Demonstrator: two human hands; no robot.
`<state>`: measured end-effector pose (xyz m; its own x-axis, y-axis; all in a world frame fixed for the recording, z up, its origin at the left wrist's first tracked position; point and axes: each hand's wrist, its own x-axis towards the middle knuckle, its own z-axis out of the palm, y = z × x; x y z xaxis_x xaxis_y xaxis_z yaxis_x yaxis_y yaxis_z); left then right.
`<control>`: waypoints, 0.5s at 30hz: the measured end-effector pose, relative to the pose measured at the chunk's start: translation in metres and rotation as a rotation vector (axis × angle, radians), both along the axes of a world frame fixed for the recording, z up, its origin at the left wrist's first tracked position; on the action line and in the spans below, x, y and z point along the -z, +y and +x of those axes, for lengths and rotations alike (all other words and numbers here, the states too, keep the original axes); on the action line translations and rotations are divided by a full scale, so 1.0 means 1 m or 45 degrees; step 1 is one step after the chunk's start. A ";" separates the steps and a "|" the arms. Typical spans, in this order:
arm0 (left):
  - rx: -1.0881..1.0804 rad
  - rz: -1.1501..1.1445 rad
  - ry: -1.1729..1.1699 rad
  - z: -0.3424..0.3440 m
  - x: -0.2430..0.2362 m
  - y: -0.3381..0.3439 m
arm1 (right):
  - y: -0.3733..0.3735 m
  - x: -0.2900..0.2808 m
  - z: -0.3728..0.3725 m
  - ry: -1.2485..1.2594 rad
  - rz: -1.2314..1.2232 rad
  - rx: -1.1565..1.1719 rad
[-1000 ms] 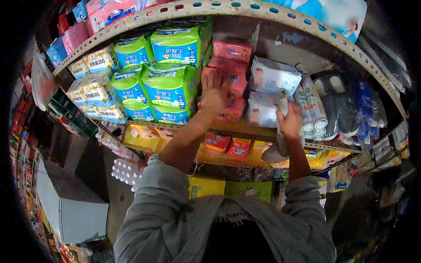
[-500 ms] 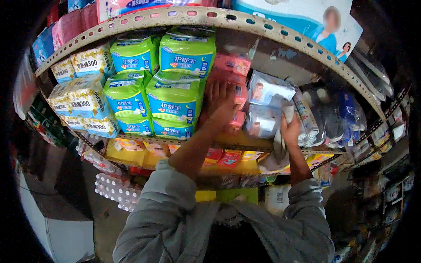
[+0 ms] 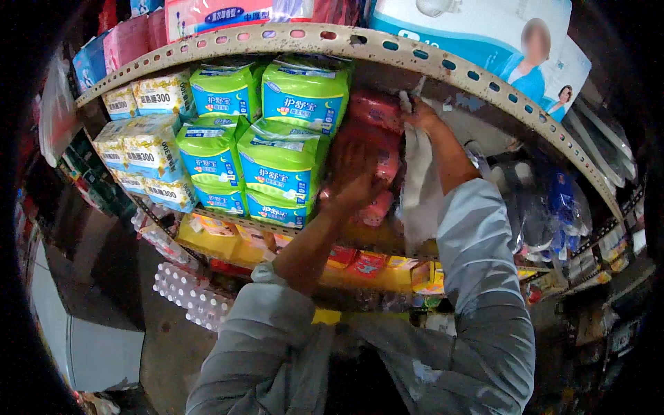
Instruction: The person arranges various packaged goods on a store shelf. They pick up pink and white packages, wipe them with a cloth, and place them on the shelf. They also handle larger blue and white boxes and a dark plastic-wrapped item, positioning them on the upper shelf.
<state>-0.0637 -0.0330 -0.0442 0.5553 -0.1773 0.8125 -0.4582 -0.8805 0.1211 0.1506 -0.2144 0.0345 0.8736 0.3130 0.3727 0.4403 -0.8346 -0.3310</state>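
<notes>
My left hand (image 3: 356, 176) rests against a stack of pink plastic-wrapped packs (image 3: 377, 111), its fingers stretched out. To the right of that stack, my right hand (image 3: 423, 117) grips a pale grey-white cloth (image 3: 418, 180). The cloth hangs down beside the pink packs. Green and blue sanitary pad packs (image 3: 280, 169) stand stacked just left of my left hand. My right forearm and the cloth cover much of the shelf to the right of the pink stack.
White and yellow tissue packs (image 3: 145, 149) fill the shelf's left end. A perforated metal edge (image 3: 297, 32) curves along an upper shelf bearing large packages. Dark plastic-wrapped goods (image 3: 536, 214) lie at the right. A lower yellow shelf (image 3: 200, 238) holds small packs.
My right hand has moved up and left with the cloth, deeper into the shelf beside the pink packs. My left hand stays on the pink stack. The whole view has shifted slightly.
</notes>
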 end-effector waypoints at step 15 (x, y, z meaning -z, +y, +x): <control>-0.118 0.098 0.143 0.001 -0.007 0.004 | 0.014 -0.031 -0.061 -0.498 0.261 0.050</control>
<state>-0.0624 -0.0291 -0.0374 0.6590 -0.1803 0.7302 -0.3620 -0.9270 0.0979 0.0892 -0.2006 0.0656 0.6644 0.1672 0.7284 0.5344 -0.7876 -0.3067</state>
